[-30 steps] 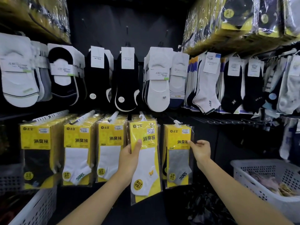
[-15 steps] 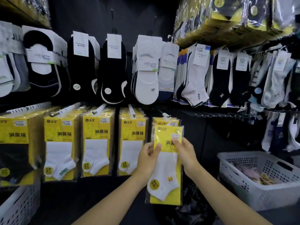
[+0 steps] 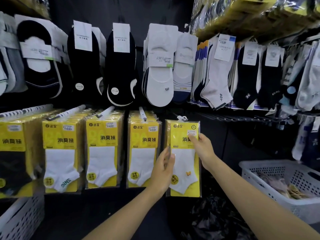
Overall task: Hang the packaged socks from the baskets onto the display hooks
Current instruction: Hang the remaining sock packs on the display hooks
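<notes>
Pack (image 3: 183, 158) is up at the far right end of the yellow row (image 3: 143, 149). It's upright, long axis vertical, just beside the next stack. Both hands are on it. Right hand (image 3: 203, 149) grips the upper right edge, fingers (image 3: 192, 137) curled over the front by the price sticker. Left hand (image 3: 162, 170) pinches the left edge abt halfway down. Right is nearer the top, so imo that's the one steering.

The bit the next move turns on is the white plastic tab (image 3: 181, 118) at the pack's top. It sits straight above both hands, and the neighbour hooks (image 3: 142, 114) poke out toward the camera. Can't really tell if the tab is already over its own hook or just in front of it, view's too soft there. If it's on, I'd guess a push back along the hook. If not, lift n thread.

Materials: glossy clear film over yellow card, flat and floppy, white ankle sock inside w/ a small orange motif. Prob slippery n crinkly, so edge pinches could slide.

White perforated plastic basket (image 3: 259, 164) sits low on the right w/ more stock in it, and another basket (image 3: 19, 220) is bottom left.
</notes>
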